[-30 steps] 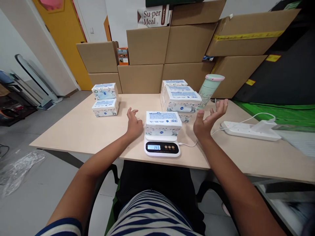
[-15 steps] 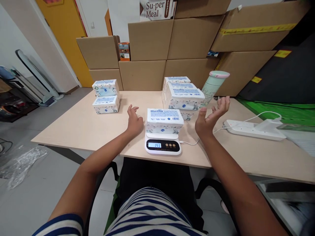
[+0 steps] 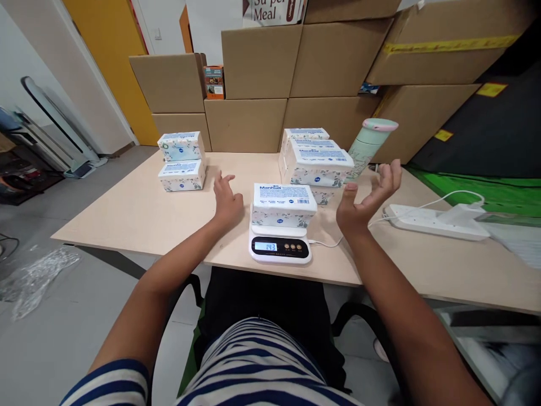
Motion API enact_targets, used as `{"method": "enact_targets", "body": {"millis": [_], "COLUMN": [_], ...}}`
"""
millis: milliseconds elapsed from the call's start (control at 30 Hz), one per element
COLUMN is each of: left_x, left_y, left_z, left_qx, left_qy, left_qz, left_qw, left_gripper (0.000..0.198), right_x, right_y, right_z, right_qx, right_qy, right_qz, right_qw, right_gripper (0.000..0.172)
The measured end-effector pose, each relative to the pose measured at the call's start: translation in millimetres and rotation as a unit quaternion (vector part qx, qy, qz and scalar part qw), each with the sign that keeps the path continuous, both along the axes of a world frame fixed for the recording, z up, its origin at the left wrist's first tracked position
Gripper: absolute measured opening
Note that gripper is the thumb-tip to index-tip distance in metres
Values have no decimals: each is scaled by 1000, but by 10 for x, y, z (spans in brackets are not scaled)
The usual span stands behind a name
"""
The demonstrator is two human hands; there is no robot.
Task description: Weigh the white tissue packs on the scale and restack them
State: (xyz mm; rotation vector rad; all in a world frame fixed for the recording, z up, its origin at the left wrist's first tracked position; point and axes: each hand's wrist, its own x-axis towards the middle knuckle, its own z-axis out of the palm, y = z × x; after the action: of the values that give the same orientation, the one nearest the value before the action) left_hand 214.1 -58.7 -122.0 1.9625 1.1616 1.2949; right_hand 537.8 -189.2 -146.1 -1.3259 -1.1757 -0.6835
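Observation:
A white tissue pack (image 3: 283, 204) with blue print lies on a small white digital scale (image 3: 279, 248) whose display reads 143. My left hand (image 3: 226, 201) hovers just left of the pack, fingers spread, holding nothing. My right hand (image 3: 367, 198) is raised to the right of the pack, palm turned up and fingers apart, empty. Neither hand touches the pack.
A pile of tissue packs (image 3: 316, 163) sits behind the scale, two stacked packs (image 3: 181, 160) lie far left. A mint green bottle (image 3: 367, 146) stands back right. A white power strip (image 3: 431, 223) with cable lies right. Cardboard boxes (image 3: 257, 73) line the beige table's (image 3: 139, 214) back edge.
My left hand has shifted slightly left, away from the pack. My right hand stays raised and open. The view has tilted down a little.

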Motion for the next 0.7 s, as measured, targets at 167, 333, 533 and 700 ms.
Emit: {"method": "enact_targets", "body": {"millis": [167,333,533,700], "left_x": [-204,-452,-638,-627], "left_y": [520,957,1094,1072], "left_z": [229,186,-136,-236], "left_qx": [107,106,48,59], "left_qy": [70,367,388,367], "left_qz": [-20,-116,-118,-110], "left_qw": [992,917,913,922], "left_gripper": [55,43,42,33], "right_x": [-573,-1234,-1669,-1703], "right_y": [-140,293,858,2001], "right_z": [924,1471,1720,2081], "right_qx": [-235,-568,-644,-553], "right_qy": [-211,-359,-450,-390], "right_qz": [149,204,163,204], "right_qw": [937,712,597,707], "right_gripper": [105,143,132,141]}}
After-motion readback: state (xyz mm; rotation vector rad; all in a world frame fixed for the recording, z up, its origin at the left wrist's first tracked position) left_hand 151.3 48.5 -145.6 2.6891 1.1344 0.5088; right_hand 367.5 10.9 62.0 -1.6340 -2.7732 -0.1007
